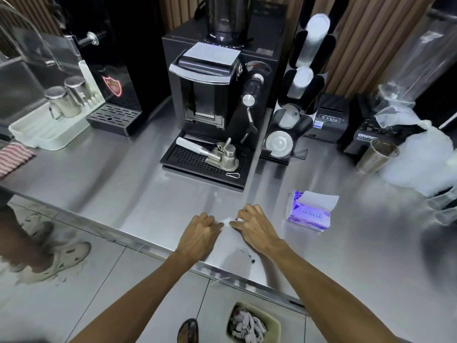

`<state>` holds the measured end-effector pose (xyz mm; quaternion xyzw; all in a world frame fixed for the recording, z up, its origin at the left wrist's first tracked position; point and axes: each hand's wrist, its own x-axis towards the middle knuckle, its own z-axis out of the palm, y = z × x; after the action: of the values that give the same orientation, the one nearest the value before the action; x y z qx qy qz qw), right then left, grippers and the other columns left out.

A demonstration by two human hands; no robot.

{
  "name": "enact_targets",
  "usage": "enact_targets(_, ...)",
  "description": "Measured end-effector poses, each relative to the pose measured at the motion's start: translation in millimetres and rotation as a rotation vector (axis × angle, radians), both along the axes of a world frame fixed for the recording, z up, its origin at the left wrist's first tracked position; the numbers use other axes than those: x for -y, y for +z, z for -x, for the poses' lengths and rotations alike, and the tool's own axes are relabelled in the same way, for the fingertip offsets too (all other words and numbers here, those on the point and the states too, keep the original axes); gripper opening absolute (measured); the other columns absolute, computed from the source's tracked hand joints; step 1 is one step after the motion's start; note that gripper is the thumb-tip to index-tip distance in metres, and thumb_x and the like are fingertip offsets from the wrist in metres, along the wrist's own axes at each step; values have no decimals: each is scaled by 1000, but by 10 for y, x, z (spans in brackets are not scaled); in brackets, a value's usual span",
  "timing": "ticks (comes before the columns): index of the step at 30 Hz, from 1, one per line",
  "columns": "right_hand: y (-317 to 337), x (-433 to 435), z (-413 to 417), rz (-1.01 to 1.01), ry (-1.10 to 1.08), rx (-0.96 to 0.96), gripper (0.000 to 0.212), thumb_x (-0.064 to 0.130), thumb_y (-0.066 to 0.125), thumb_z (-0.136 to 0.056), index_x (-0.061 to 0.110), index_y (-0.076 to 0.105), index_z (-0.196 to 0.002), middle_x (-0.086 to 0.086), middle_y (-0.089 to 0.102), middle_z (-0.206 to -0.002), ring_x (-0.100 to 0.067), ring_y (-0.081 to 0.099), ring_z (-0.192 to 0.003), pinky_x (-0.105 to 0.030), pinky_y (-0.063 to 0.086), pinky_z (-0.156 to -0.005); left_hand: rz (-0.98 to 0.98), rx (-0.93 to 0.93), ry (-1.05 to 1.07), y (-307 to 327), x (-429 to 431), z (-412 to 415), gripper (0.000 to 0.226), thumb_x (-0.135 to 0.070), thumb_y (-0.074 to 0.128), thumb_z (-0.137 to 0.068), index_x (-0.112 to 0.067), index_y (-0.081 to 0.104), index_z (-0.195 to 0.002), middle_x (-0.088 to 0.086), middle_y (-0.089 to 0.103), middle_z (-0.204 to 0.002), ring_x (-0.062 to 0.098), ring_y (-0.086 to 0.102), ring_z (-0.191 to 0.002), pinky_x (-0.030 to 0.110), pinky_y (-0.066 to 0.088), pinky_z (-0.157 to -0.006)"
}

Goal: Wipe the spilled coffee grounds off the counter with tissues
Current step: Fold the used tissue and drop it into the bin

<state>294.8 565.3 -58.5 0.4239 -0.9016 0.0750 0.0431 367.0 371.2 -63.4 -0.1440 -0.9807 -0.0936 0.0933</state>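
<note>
A white tissue (226, 222) is pinched between my left hand (201, 232) and my right hand (254, 225) just above the steel counter (128, 194), near its front edge. A few dark coffee grounds (248, 256) lie on the counter below my right wrist, close to the edge. A purple tissue pack (309, 214) with a sheet sticking up sits to the right of my right hand.
A black coffee machine (210, 95) with a drip tray and portafilter (205, 152) stands behind my hands. A metal cup (377, 157) and crumpled plastic lie at the right. A bin (252, 323) with used tissues sits on the floor below the counter edge.
</note>
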Motion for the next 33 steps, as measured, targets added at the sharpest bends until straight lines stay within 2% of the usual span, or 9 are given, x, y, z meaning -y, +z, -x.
enact_targets(1, -25, -37, -25, -11, 1, -11, 15, 24, 64, -90, 29, 73, -100, 4, 61, -83, -20, 52, -86, -33, 41, -76, 1, -16, -9, -20, -59, -42, 7, -20, 65, -86, -18, 71, -89, 2, 55, -68, 21, 49, -60, 31, 42, -52)
enact_targets(3, -51, -119, -70, -26, 15, -27, 19, 21, 64, -90, 29, 71, -105, 3, 60, -86, -19, 52, -88, -33, 42, -76, -18, 4, -9, -91, -180, -116, 12, -13, 73, -79, -14, 68, -90, 5, 51, -69, 22, 46, -61, 32, 39, -53)
enact_targets(7, -17, -322, -163, -69, 42, -38, 21, 21, 62, -91, 30, 65, -110, 4, 59, -92, -19, 51, -91, -33, 42, -76, 21, 36, -17, -184, -374, -195, 16, -11, 75, -74, -14, 66, -87, 4, 50, -72, 21, 43, -63, 31, 34, -54)
enact_targets(15, 0, -673, -531, -78, -12, -4, 30, 17, 69, -84, 30, 64, -111, 5, 58, -95, -19, 50, -90, -31, 35, -75, -40, 47, -52, -202, -669, -425, 5, -10, 64, -87, -14, 66, -89, 2, 49, -73, 19, 43, -66, 32, 41, -58)
enact_targets(20, -42, -731, -730, -71, -93, 7, 29, 20, 70, -77, 27, 67, -104, 5, 56, -90, -20, 47, -84, -31, 33, -72, -30, 107, -60, -157, -793, -519, 13, -13, 53, -91, -16, 65, -87, 0, 51, -73, 18, 42, -70, 33, 44, -65)
enact_targets(24, 45, -681, -921, -67, -192, 79, 26, 27, 50, -78, 17, 69, -94, 0, 55, -84, -22, 45, -79, -34, 43, -67, -115, 195, -16, -81, -827, -542, 21, -21, 47, -91, -17, 67, -88, 1, 54, -76, 19, 46, -74, 35, 48, -71)
enact_targets(28, 225, -565, -952, -138, -250, 224, 47, 32, 23, -88, 13, 65, -92, -6, 54, -93, -26, 44, -90, -40, 44, -81, -140, 338, 27, -22, -840, -470, 36, -34, 35, -83, -15, 65, -77, 4, 56, -76, 19, 46, -75, 35, 47, -77)
enact_targets(30, 273, -551, -894, -179, -239, 262, 38, 24, 28, -94, 13, 63, -100, -7, 54, -101, -28, 43, -97, -36, 40, -83, -171, 402, 50, 46, -842, -428, 42, -37, 32, -79, -14, 67, -75, 6, 59, -79, 18, 41, -75, 33, 46, -80)
enact_targets(33, 267, -554, -809, -211, -224, 284, 25, 8, 45, -92, 14, 65, -106, -8, 56, -102, -29, 46, -98, -30, 31, -71, -220, 525, 43, 143, -805, -369, 35, -23, 41, -80, -10, 73, -87, 7, 63, -91, 21, 45, -88, 32, 46, -84)
